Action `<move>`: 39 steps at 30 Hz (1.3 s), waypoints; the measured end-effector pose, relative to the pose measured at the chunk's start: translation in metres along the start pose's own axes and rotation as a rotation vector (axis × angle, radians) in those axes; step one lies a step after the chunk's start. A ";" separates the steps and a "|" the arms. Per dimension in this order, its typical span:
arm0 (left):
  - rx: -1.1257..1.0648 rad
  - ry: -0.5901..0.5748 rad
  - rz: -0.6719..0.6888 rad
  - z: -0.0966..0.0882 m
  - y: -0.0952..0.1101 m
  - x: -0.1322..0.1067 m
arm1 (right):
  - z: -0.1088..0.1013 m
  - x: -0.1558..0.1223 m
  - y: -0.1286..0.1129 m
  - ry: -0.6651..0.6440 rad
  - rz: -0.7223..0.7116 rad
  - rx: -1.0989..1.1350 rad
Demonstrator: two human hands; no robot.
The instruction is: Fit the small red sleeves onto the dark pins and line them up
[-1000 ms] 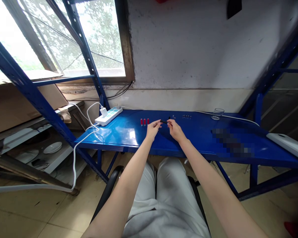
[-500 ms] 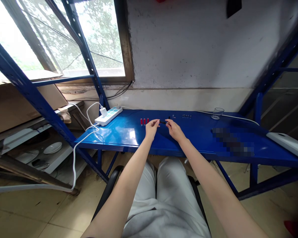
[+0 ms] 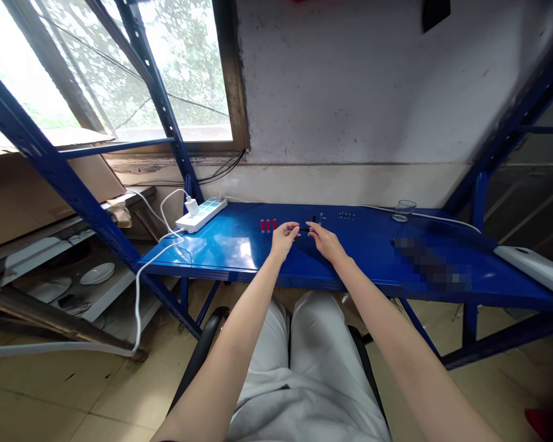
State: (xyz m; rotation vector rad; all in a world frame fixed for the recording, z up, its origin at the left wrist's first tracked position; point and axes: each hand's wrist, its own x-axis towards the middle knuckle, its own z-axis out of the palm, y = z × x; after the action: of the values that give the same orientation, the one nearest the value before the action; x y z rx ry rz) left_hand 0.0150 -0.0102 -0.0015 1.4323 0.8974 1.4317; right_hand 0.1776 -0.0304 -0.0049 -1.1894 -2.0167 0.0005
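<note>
Between my hands, above the blue table [image 3: 350, 258], is a thin black rod-shaped piece [image 3: 305, 229] whose exact kind I cannot make out. The fingers of my left hand [image 3: 284, 238] pinch its left end. My right hand [image 3: 324, 238] is closed on its right end. Just left of my left hand, three small red cylinders [image 3: 268, 225] with pale ends stand in a row. Beyond my right hand lie a small black piece [image 3: 314, 218] and a tiny clear or metallic part [image 3: 321, 216]. Several tiny shiny parts [image 3: 346, 215] are lined up farther right.
A white power strip [image 3: 203, 215] with a plug and cable sits at the table's left end. A clear glass [image 3: 403, 210] stands at the back right. A blurred-out dark object [image 3: 431, 265] and a white device [image 3: 534, 267] lie at the right. Blue frame posts [image 3: 478, 202] rise beside the table.
My hands have come slightly closer together on the black piece, so less of it shows between them. The other things on the table stay where they were.
</note>
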 end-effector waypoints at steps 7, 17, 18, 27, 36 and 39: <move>-0.006 -0.023 0.015 0.001 -0.006 0.004 | -0.002 0.000 0.000 0.008 -0.009 -0.067; 0.357 -0.220 0.219 -0.009 0.036 0.040 | 0.001 0.003 -0.002 0.049 0.056 0.041; 0.430 -0.250 0.244 -0.010 0.043 0.048 | 0.002 0.003 -0.001 0.048 0.063 0.062; 0.721 -0.264 0.160 -0.029 0.048 0.091 | 0.004 0.003 0.003 0.005 0.127 0.019; 0.740 -0.165 0.160 -0.040 0.034 0.089 | 0.003 0.003 0.002 -0.023 0.160 0.016; 0.885 -0.214 0.171 -0.042 0.036 0.087 | 0.002 0.003 0.001 -0.028 0.164 0.012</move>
State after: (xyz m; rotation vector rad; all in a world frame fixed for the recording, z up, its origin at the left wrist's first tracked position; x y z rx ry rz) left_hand -0.0238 0.0635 0.0595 2.3018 1.3763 0.9797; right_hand 0.1759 -0.0266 -0.0047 -1.3508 -1.9347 0.1115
